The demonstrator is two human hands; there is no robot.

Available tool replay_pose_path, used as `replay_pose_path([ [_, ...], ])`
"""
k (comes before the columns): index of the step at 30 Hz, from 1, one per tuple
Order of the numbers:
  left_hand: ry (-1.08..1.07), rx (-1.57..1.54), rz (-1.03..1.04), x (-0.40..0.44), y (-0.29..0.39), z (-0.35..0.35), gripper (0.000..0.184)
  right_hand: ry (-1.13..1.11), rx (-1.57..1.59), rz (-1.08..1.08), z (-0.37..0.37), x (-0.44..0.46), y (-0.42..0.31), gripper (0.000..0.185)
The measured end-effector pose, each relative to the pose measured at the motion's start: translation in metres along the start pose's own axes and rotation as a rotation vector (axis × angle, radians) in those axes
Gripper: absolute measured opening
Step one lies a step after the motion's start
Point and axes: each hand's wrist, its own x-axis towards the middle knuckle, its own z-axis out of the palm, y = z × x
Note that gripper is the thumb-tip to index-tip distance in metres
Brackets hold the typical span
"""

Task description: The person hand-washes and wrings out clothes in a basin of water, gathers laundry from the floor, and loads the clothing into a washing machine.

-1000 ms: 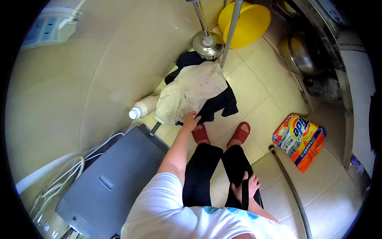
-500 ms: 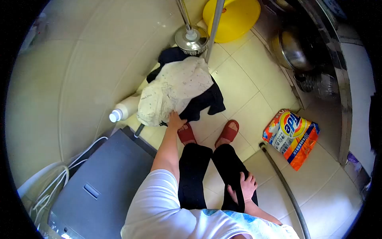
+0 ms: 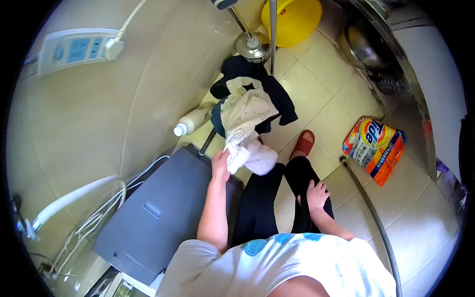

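Observation:
My left hand [image 3: 220, 166] is closed on the near end of a cream garment [image 3: 249, 113] with a small print. Part of this cloth hangs bunched near my left knee; the rest lies over dark clothes [image 3: 281, 99] on the floor. My right hand [image 3: 316, 196] lies on my right thigh, fingers spread and holding nothing. To the left of the clothes, a white bottle [image 3: 197, 120] with a white cap leans on its side.
A grey lidded appliance [image 3: 158, 213] stands at my left, with white cables beside it. A mop head [image 3: 253, 47] and yellow basin [image 3: 293, 22] are beyond the clothes. On the right are a Tide bag [image 3: 374, 148] and a grey hose [image 3: 368, 213].
My left hand has pulled the cream garment's near end up and toward me, uncovering more dark cloth. The view has shifted left, bringing in a wall socket. My right hand stays on my leg.

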Motion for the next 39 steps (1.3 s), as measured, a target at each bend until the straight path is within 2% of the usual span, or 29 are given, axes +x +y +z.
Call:
replay_pose_path([
  [2, -0.141, -0.251, -0.112, -0.031, 0.009, -0.019, 0.036, -0.030, 0.032, 0.020, -0.019, -0.004, -0.005, 0.060],
  [5, -0.171, -0.181, -0.098, -0.092, 0.031, -0.035, 0.043, -0.110, 0.110, 0.022, -0.037, -0.009, -0.005, 0.062],
  [6, -0.170, -0.167, -0.091, -0.106, 0.036, -0.039, 0.045, -0.110, 0.146, 0.015, -0.041, -0.011, -0.004, 0.055],
  [7, -0.181, -0.164, -0.106, -0.118, 0.036, -0.046, 0.048, -0.103, 0.180, 0.019, -0.026, -0.007, 0.001, 0.051],
  [8, -0.242, -0.250, -0.155, -0.134, 0.040, -0.050, 0.044, -0.093, 0.214, 0.023, -0.006, 0.001, 0.003, 0.048],
  [9, -0.299, -0.181, -0.117, -0.147, 0.039, -0.055, 0.043, -0.081, 0.221, 0.021, -0.002, 0.006, 0.005, 0.048],
  [10, -0.353, -0.111, -0.086, -0.160, 0.042, -0.055, 0.043, -0.147, 0.346, 0.045, -0.002, 0.009, 0.006, 0.046],
  [11, -0.355, -0.097, -0.146, -0.172, 0.046, -0.053, 0.050, -0.214, 0.468, 0.072, -0.001, 0.010, 0.007, 0.044],
  [12, -0.381, -0.072, -0.107, -0.181, 0.045, -0.051, 0.055, -0.175, 0.469, 0.049, -0.023, 0.003, 0.001, 0.038],
  [14, -0.394, -0.049, -0.081, -0.202, 0.056, -0.039, 0.055, -0.173, 0.780, -0.110, -0.033, 0.016, -0.011, 0.042],
  [16, -0.419, -0.084, -0.052, -0.213, 0.059, -0.033, 0.051, -0.103, 1.139, -0.258, -0.059, 0.018, -0.036, 0.055],
  [18, -0.459, -0.152, -0.084, -0.225, 0.070, -0.028, 0.046, -0.217, 1.293, -0.444, -0.099, 0.005, -0.064, 0.066],
  [20, -0.491, -0.145, -0.021, -0.231, 0.074, -0.029, 0.040, -0.602, 1.469, -0.476, -0.146, -0.032, -0.082, 0.069],
  [22, -0.490, -0.198, 0.000, -0.231, 0.078, -0.036, 0.043, -0.749, 1.405, -0.830, -0.175, -0.055, -0.089, 0.070],
  [23, -0.460, -0.141, 0.066, -0.230, 0.080, -0.040, 0.043, -0.810, 1.474, -0.877, -0.164, -0.056, -0.096, 0.065],
  [24, -0.466, -0.143, 0.075, -0.228, 0.083, -0.045, 0.043, -0.806, 1.422, -0.884, -0.167, -0.064, -0.098, 0.052],
  [26, -0.288, -0.178, 0.153, -0.221, 0.090, -0.056, 0.043, -0.662, 1.354, -0.785, -0.174, -0.076, -0.095, 0.040],
  [29, -0.180, -0.254, 0.257, -0.216, 0.106, -0.069, 0.045, -0.491, 1.649, -0.609, -0.180, -0.086, -0.075, 0.033],
  [30, -0.134, -0.322, 0.281, -0.217, 0.112, -0.072, 0.046, -0.381, 1.625, -0.504, -0.186, -0.089, -0.067, 0.032],
  [32, -0.185, -0.443, 0.284, -0.215, 0.121, -0.079, 0.048, -0.298, 1.843, -0.576, -0.188, -0.091, -0.048, 0.033],
  [33, -0.224, -0.496, 0.272, -0.218, 0.125, -0.077, 0.048, -0.293, 1.843, -0.580, -0.189, -0.094, -0.039, 0.033],
  [35, -0.270, -0.549, 0.263, -0.225, 0.135, -0.072, 0.048, -0.280, 1.759, -0.627, -0.188, -0.102, -0.021, 0.037],
  [37, -0.420, -0.712, 0.207, -0.230, 0.146, -0.068, 0.049, -0.390, 1.540, -0.741, -0.172, -0.101, -0.009, 0.030],
  [39, -0.439, -0.712, 0.181, -0.236, 0.159, -0.066, 0.050, -0.418, 1.313, -0.909, -0.156, -0.100, -0.001, 0.020],
])
